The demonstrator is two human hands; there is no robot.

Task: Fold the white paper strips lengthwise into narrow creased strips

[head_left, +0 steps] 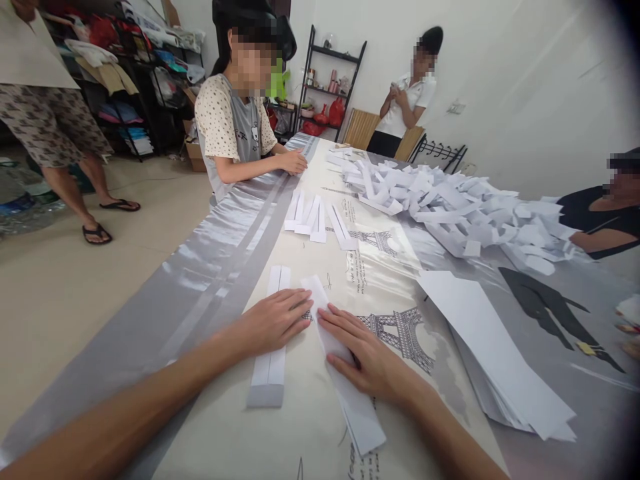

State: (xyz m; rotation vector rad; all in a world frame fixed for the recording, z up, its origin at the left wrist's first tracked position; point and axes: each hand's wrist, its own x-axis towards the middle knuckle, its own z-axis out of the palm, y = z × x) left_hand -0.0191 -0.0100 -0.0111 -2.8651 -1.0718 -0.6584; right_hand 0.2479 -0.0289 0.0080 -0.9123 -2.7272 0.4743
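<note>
Both my hands lie flat on the table. My left hand (273, 322) rests with fingers stretched out across a folded white paper strip (269, 373) and reaches toward a second strip. My right hand (364, 353) presses flat on that second long white paper strip (356, 410), which runs diagonally toward me. The fingertips of both hands nearly meet at its upper end. Neither hand grips anything.
A stack of flat white sheets (500, 360) lies at my right. Several folded strips (313, 217) sit farther up the table (210, 267), beyond them a big heap of folded paper (460, 207). A seated person's hand (293, 162) rests on the table; other people stand or sit around.
</note>
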